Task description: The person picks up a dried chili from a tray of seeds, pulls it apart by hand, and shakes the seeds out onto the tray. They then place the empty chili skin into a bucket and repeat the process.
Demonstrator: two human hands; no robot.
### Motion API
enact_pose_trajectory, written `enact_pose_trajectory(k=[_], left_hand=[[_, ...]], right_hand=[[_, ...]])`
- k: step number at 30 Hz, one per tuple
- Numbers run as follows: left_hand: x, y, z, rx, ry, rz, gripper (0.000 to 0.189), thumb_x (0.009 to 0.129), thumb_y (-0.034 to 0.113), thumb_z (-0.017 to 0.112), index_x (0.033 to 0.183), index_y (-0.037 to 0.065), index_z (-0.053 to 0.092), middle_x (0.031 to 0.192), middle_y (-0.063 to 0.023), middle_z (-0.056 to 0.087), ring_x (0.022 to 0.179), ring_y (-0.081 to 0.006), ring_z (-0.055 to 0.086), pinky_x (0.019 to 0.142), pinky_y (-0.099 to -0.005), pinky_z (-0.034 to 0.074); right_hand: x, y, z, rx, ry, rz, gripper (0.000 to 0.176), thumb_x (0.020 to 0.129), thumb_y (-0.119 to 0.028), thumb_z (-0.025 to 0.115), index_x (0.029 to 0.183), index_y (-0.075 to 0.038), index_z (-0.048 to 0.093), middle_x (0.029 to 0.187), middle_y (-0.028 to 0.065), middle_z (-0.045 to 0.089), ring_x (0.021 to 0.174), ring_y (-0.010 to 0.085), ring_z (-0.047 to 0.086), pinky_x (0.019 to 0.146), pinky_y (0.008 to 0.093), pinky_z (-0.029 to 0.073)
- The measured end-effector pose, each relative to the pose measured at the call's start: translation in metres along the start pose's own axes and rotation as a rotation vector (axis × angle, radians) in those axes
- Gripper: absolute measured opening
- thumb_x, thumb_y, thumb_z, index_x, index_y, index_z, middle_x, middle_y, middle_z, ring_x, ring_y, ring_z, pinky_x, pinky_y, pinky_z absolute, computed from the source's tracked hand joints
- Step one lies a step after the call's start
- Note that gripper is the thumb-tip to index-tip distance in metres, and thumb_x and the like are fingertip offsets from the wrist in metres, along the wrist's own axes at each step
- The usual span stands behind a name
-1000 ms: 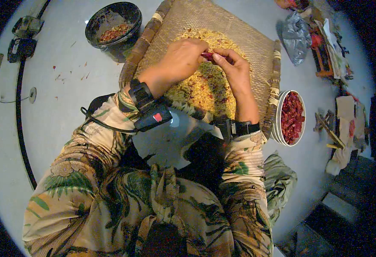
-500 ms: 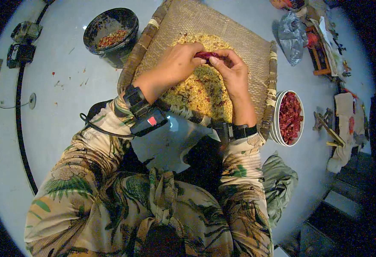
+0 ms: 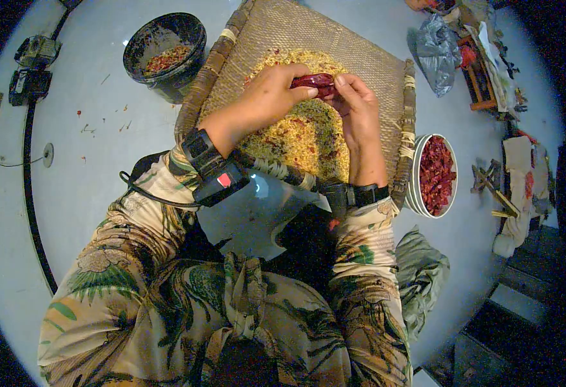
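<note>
A dark red dried chili pepper (image 3: pixel 315 82) is stretched between my two hands above the woven tray. My left hand (image 3: pixel 273 94) is closed around one end of it, thumb along the near side. At the other end, the thumb and fingers of my right hand (image 3: pixel 359 105) pinch the chili's tip. Beneath them, a mound of yellow seeds (image 3: pixel 292 147) flecked with red bits lies on the woven tray (image 3: pixel 354 40). My hands cover part of the mound.
On the left stands a black bucket (image 3: pixel 178 80) with reddish chili pieces inside; small scraps lie on the floor beside it. A white bucket (image 3: pixel 417 201) full of red chilies stands at the right. Beyond are a plastic bag (image 3: pixel 436 55) and a wooden stool (image 3: pixel 483 103).
More of the chili shows between my hands now. My right hand has shifted slightly right, its fingers now at the chili's outer end; my left hand has barely moved.
</note>
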State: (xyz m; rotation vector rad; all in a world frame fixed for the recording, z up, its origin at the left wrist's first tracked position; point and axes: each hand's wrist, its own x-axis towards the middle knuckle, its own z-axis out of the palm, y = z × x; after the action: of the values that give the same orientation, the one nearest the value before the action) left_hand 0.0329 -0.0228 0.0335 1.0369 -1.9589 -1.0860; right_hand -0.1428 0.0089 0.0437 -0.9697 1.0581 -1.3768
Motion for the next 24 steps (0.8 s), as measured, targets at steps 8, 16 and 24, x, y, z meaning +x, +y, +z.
enact_pose_trajectory(k=[8,16,24], left_hand=[[-0.001,-0.014,-0.002,0.16,0.096,0.068,0.025,0.08,0.023,0.06,0.096,0.004,0.06,0.083,-0.0191,0.062,0.081,-0.0363,0.06,0.07,-0.0434,0.045],[-0.006,-0.004,-0.002,0.349,-0.04,-0.03,0.027,0.081,0.023,0.059,0.103,0.006,0.058,0.092,-0.019,0.062,0.089,-0.0369,0.059,0.076,-0.0448,0.046],[-0.006,-0.011,-0.003,0.416,-0.011,-0.001,0.032,0.082,0.022,0.057,0.107,0.002,0.057,0.098,-0.0205,0.061,0.093,-0.0378,0.058,0.08,-0.0445,0.046]], right_hand=[[0.016,0.01,-0.04,-0.105,0.247,0.021,0.012,0.084,-0.02,0.062,0.083,-0.008,0.06,0.07,0.0,0.058,0.06,0.0101,0.056,0.052,0.023,0.045],[0.024,0.027,-0.065,-0.363,0.251,0.01,0.014,0.083,-0.019,0.062,0.078,-0.006,0.062,0.066,0.0018,0.06,0.057,0.0097,0.055,0.051,0.0238,0.044],[0.023,0.063,-0.093,-1.266,0.033,0.049,0.035,0.079,-0.028,0.066,0.095,0.003,0.06,0.081,0.0133,0.065,0.074,0.023,0.062,0.069,0.0327,0.048]])
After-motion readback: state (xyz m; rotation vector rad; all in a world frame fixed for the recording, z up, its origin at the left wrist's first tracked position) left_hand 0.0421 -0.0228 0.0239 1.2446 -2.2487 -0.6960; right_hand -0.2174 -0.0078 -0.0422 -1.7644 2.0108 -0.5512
